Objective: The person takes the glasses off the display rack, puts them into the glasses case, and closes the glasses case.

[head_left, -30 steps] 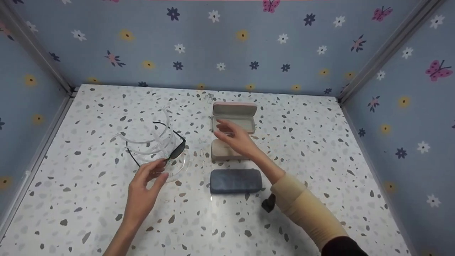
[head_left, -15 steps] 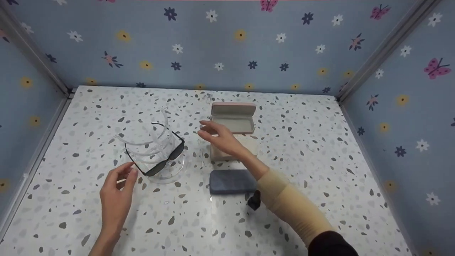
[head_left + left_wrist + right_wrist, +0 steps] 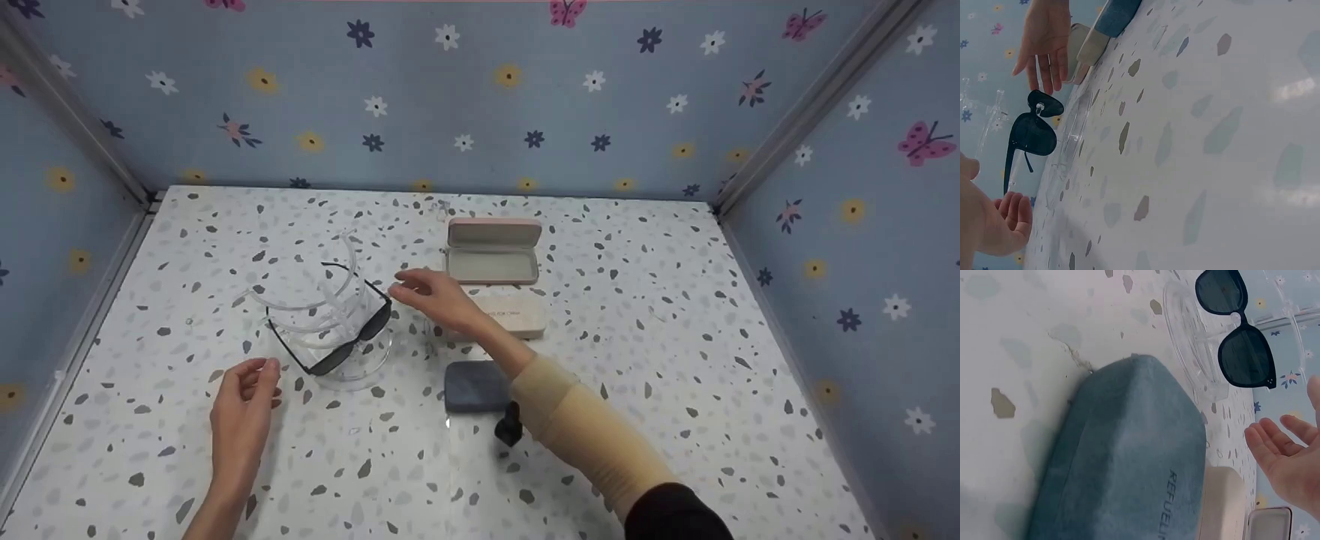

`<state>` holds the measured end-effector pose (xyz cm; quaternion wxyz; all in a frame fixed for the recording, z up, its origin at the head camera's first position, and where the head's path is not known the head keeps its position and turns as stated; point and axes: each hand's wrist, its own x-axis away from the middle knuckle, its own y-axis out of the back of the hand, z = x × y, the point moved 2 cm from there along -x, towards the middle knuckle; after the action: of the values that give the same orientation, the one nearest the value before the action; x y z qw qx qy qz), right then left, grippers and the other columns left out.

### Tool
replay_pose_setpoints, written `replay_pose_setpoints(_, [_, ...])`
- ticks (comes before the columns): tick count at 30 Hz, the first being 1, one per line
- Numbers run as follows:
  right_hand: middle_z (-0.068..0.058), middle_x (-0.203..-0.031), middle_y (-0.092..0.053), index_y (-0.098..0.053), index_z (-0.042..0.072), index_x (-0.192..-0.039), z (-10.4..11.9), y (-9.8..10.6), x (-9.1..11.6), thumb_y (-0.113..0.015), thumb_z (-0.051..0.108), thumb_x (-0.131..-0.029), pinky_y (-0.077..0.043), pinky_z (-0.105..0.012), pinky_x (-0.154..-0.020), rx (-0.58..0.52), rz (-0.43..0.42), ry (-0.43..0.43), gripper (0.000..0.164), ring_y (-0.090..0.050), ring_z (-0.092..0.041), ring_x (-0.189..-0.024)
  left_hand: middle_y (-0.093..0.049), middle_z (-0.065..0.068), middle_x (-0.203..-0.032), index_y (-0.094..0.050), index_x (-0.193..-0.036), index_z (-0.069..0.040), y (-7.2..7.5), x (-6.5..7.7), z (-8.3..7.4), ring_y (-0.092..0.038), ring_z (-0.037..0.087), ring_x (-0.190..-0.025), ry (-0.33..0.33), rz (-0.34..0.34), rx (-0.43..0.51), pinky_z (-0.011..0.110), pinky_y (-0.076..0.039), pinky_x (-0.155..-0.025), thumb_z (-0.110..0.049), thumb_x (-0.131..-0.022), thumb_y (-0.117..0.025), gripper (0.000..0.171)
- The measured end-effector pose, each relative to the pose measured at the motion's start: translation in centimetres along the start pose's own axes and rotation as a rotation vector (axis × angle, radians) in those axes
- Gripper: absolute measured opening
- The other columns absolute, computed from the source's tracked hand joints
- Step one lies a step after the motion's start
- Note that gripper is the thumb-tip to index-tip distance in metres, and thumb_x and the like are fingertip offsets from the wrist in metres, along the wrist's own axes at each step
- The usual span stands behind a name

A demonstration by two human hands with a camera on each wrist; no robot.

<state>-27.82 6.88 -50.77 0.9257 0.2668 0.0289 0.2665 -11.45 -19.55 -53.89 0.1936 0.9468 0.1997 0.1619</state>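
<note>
Black sunglasses (image 3: 373, 322) with dark lenses sit on a clear plastic display stand (image 3: 349, 255) at left in the head view, temples pointing back. My left hand (image 3: 241, 416) hovers left of them, fingers loosely bent and holding nothing, near the left temple. On the other side, my right hand (image 3: 435, 300) has its fingertips close to the right hinge of the frame. The right wrist view shows a gap between that hand (image 3: 1292, 461) and the sunglasses (image 3: 1246, 354). Both lenses also show in the left wrist view, between the two hands.
Right of the stand, an open glasses case (image 3: 491, 266) lies farthest back. A beige glasses case (image 3: 521, 319) comes before it, partly behind my forearm, then a blue-grey case (image 3: 472, 386). Flowered panels (image 3: 480, 97) enclose the speckled table (image 3: 637, 435) at the back and sides.
My left hand has moved away from the front of the sunglasses, leftward and down. My right hand has moved left from the open case to beside the right hinge.
</note>
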Motion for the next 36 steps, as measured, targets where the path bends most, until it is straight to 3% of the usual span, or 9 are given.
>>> replay_pose_setpoints(7, [-0.012,-0.142,-0.064,-0.057,0.003,-0.145,-0.3,-0.8,-0.4,-0.058,0.040,-0.105,-0.056,-0.035,-0.103,0.004,0.003,-0.038,0.054,-0.066,-0.025,-0.126,-0.063,0.015,-0.133,-0.042,-0.153,-0.007,-0.4,-0.2,0.1,-0.063,-0.001,-0.090,0.068,0.170,-0.006,0.010,-0.052,-0.082,-0.067,-0.102,-0.041,0.078])
replay_pose_setpoints(15, [-0.013,-0.135,-0.069,-0.063,0.006,-0.140,0.0,-1.7,-0.9,-0.055,0.040,-0.107,-0.060,-0.027,-0.087,-0.007,0.034,-0.056,0.048,-0.072,-0.030,-0.110,-0.067,-0.002,-0.113,-0.045,-0.149,-0.003,-1.0,-0.5,0.1,-0.066,0.001,-0.095,0.114,0.270,0.123,0.014,-0.056,-0.087,-0.062,-0.103,-0.046,0.075])
replay_pose_setpoints(24, [-0.013,-0.117,-0.075,-0.070,0.008,-0.129,0.2,-2.4,-1.4,-0.056,0.039,-0.106,-0.054,-0.020,-0.070,0.008,0.053,-0.050,0.041,-0.074,-0.034,-0.095,-0.069,-0.001,-0.114,-0.045,-0.147,0.001,-2.0,-0.7,0.0,-0.070,0.000,-0.094,0.111,0.308,0.217,0.017,-0.058,-0.090,-0.044,-0.107,-0.050,0.060])
replay_pose_setpoints(30, [-0.012,-0.116,-0.075,-0.069,0.008,-0.131,0.1,-3.0,-1.5,-0.058,0.038,-0.106,-0.057,-0.021,-0.072,-0.028,0.044,-0.085,0.041,-0.074,-0.031,-0.098,-0.069,0.003,-0.116,-0.049,-0.144,0.001,-2.3,-0.7,-0.1,-0.071,0.000,-0.094,0.103,0.308,0.212,0.018,-0.059,-0.091,-0.042,-0.108,-0.049,0.055])
replay_pose_setpoints(36, [-0.012,-0.112,-0.075,-0.070,0.007,-0.127,0.1,-3.1,-1.4,-0.060,0.032,-0.105,-0.061,-0.027,-0.075,-0.072,0.025,-0.109,0.035,-0.074,-0.032,-0.099,-0.070,0.002,-0.112,-0.054,-0.138,0.001,-2.5,-0.2,-0.3,-0.071,0.000,-0.094,0.060,0.266,0.186,0.016,-0.058,-0.090,-0.042,-0.107,-0.052,0.053])
